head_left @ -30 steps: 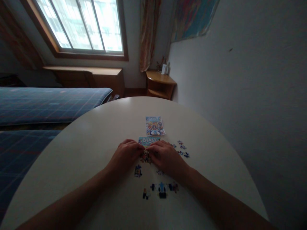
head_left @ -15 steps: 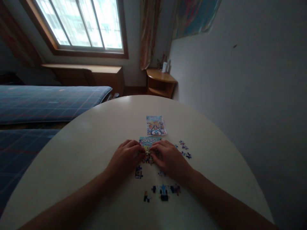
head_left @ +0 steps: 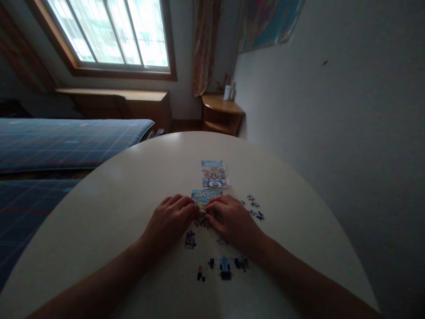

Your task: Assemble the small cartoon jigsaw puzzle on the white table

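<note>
A partly joined jigsaw puzzle (head_left: 206,195) with a blue top strip and lettering lies in front of me. My left hand (head_left: 174,217) curls its fingers over the left side. Opposite it, my right hand (head_left: 230,217) has its thumb and fingers closed on the right side. Between the fingertips small puzzle pieces (head_left: 202,221) show, partly hidden. Below my left fingers sits a loose joined clump (head_left: 190,239). Nearer to me are a row of joined pieces (head_left: 226,266) and a small separate piece (head_left: 201,273).
Beyond the puzzle lies a printed picture sheet (head_left: 214,174). Several loose pieces (head_left: 255,208) are scattered right of my right hand. All this rests on a round white table (head_left: 139,177), with a plaid mattress (head_left: 66,141) at its left and a wall (head_left: 315,110) at its right.
My left fingertips have shifted slightly right, covering more of the puzzle's middle and coming closer to the right thumb. The right hand stays almost in place.
</note>
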Tool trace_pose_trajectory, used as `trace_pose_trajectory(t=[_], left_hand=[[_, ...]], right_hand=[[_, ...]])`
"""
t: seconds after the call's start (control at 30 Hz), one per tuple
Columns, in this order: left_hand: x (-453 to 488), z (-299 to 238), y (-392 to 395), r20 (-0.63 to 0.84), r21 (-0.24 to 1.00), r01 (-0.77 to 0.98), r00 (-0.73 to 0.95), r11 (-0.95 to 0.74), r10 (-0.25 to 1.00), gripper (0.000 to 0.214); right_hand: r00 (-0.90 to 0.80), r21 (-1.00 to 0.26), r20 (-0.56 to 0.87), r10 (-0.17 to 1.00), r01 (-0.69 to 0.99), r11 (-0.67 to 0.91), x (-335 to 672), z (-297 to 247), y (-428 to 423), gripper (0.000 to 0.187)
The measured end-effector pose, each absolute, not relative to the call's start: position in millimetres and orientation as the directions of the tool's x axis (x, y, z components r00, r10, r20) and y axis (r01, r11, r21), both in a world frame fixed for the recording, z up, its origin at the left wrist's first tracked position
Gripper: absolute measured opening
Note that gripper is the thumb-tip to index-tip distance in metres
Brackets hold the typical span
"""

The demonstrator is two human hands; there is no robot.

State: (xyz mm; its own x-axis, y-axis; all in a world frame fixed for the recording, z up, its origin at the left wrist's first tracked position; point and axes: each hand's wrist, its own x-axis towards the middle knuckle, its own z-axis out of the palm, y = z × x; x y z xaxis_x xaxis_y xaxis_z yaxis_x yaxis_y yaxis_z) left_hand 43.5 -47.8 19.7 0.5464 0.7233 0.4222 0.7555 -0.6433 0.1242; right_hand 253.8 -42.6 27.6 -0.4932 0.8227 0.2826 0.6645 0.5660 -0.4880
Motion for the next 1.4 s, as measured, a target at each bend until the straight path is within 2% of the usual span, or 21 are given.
trace_pose_trajectory(t=[0.23, 0.33, 0.63, 0.77, 0.93, 1.13, 1.4], left_hand=[[46, 21, -49, 0.482, -0.022, 0.771, 0.566, -0.637, 0.669, 0.007], [47, 20, -49, 0.481, -0.046, 0.779, 0.566, -0.625, 0.67, 0.008], [46, 21, -48, 0.461, 0.071, 0.708, 0.601, -0.702, 0.653, 0.008], [44, 16, -47, 0.45, 0.15, 0.713, 0.568, -0.685, 0.689, 0.009], [43, 12, -45, 0.439, 0.192, 0.709, 0.556, -0.679, 0.706, 0.011], [40, 16, -51, 0.428, 0.197, 0.679, 0.59, -0.708, 0.685, 0.018], [32, 24, -55, 0.357, 0.216, 0.653, 0.64, -0.726, 0.681, 0.02]], right_hand=[[-0.465, -0.488, 0.278, 0.84, 0.685, 0.541, 252, 27, -42, 0.012], [-0.47, -0.478, 0.276, 0.839, 0.69, 0.544, 251, 27, -42, 0.012], [-0.476, -0.473, 0.288, 0.831, 0.684, 0.555, 253, 26, -43, 0.009], [-0.475, -0.477, 0.298, 0.828, 0.678, 0.56, 252, 26, -42, 0.006], [-0.5, -0.461, 0.297, 0.814, 0.671, 0.581, 254, 24, -41, 0.007], [-0.599, -0.323, 0.294, 0.745, 0.671, 0.668, 259, 30, -43, 0.014], [-0.713, -0.077, 0.189, 0.675, 0.675, 0.734, 261, 43, -50, 0.022]])
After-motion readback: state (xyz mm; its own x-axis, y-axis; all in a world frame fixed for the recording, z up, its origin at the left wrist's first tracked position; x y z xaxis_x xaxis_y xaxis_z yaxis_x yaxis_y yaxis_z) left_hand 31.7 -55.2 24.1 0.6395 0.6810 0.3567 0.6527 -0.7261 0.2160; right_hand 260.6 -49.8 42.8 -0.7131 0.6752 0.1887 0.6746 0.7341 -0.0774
